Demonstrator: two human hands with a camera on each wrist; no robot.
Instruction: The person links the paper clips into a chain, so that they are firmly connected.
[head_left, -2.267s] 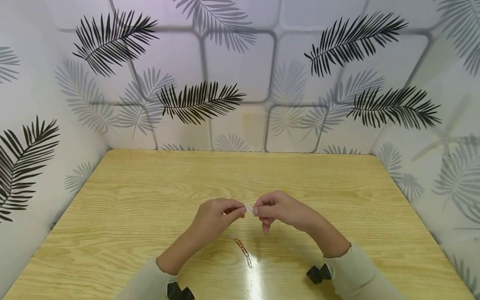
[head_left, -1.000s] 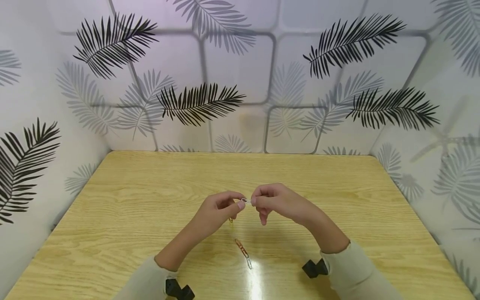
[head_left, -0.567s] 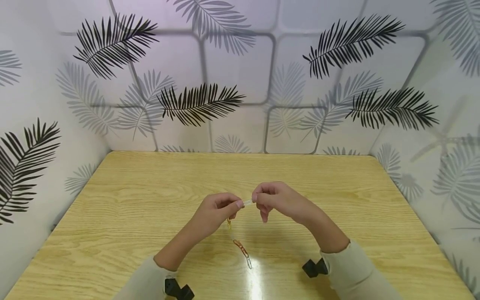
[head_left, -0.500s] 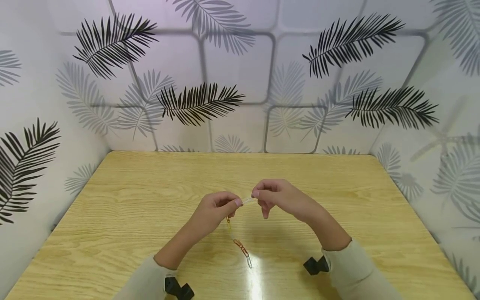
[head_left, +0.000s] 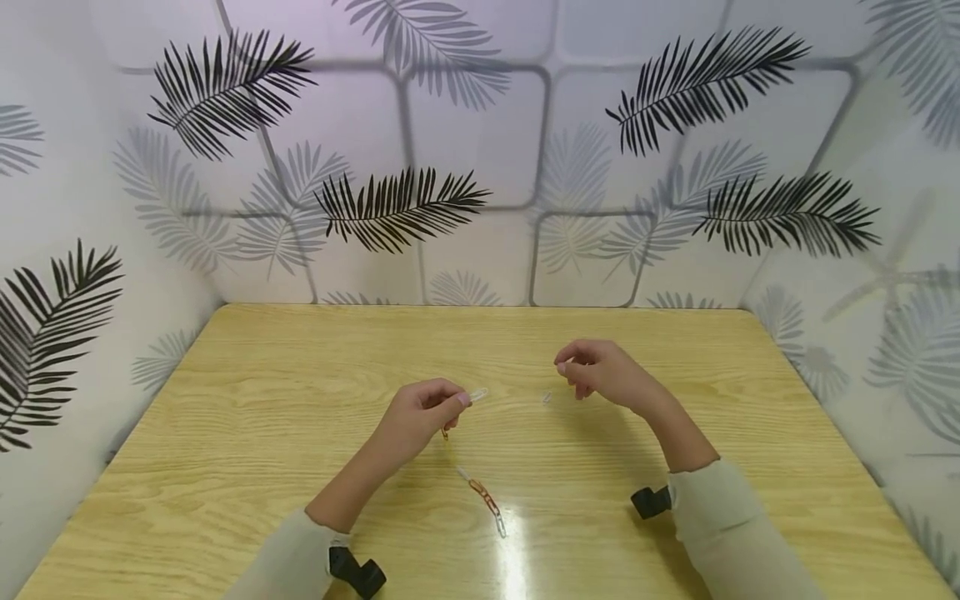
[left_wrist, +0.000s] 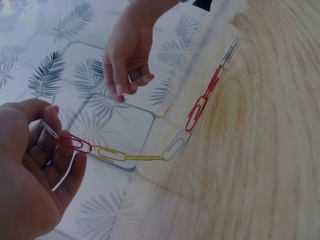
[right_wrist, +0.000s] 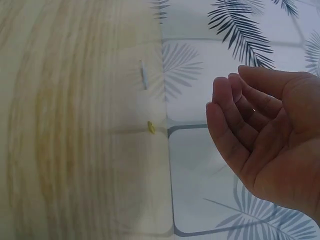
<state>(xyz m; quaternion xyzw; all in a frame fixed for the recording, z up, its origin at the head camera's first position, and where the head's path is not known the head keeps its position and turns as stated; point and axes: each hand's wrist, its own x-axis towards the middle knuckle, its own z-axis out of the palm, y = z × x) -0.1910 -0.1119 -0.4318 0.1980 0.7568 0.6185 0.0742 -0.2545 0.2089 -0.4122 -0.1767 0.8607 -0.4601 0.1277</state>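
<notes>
My left hand [head_left: 422,414] pinches a white paperclip [head_left: 478,394] between thumb and fingertips. It is the end of a paperclip chain, which hangs below the hand. In the left wrist view a red paperclip [left_wrist: 75,143] comes next to the fingers, followed by yellow paperclips [left_wrist: 111,153] and a white one [left_wrist: 175,145]. The chain's far part, with red paperclips [head_left: 483,494] and a white end clip [head_left: 501,525], lies along the table. My right hand [head_left: 603,375] is raised apart from the chain at the right, fingers loosely curled, nothing visible in them.
A loose white paperclip [head_left: 547,397] shows just left of the right hand. Near it in the right wrist view is a small yellow paperclip [right_wrist: 151,127]. The wooden table [head_left: 300,350] reaches back to a leaf-patterned wall [head_left: 480,125].
My right hand has let go of the white paperclip and moved right and away. The left hand has shifted slightly left with the chain. The loose white paperclip has come into view.
</notes>
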